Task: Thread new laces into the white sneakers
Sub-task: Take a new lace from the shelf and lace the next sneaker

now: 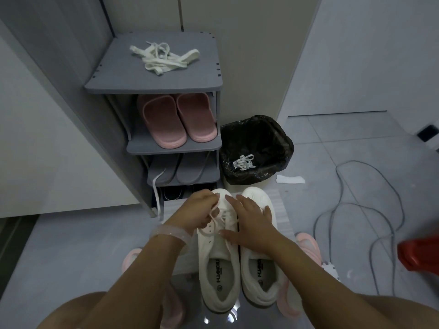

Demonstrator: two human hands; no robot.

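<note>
Two white sneakers stand side by side on the floor, toes pointing away from me. My left hand (202, 210) pinches a white lace (215, 220) over the eyelets of the left sneaker (217, 264). My right hand (249, 224) lies flat with fingers spread across the left sneaker's tongue and the front of the right sneaker (260, 276). A bundle of loose white laces (164, 59) lies on top of the grey shoe rack (154, 85). One more lace (156, 193) hangs down the rack's lower front.
The rack holds pink slippers (178, 119) and grey slippers (180, 169). A bin with a black bag (255, 148) holds old laces (243, 161). Grey cables (356, 210) loop on the tiled floor at right, near a red object (419, 255). A white paper scrap (289, 179) lies nearby.
</note>
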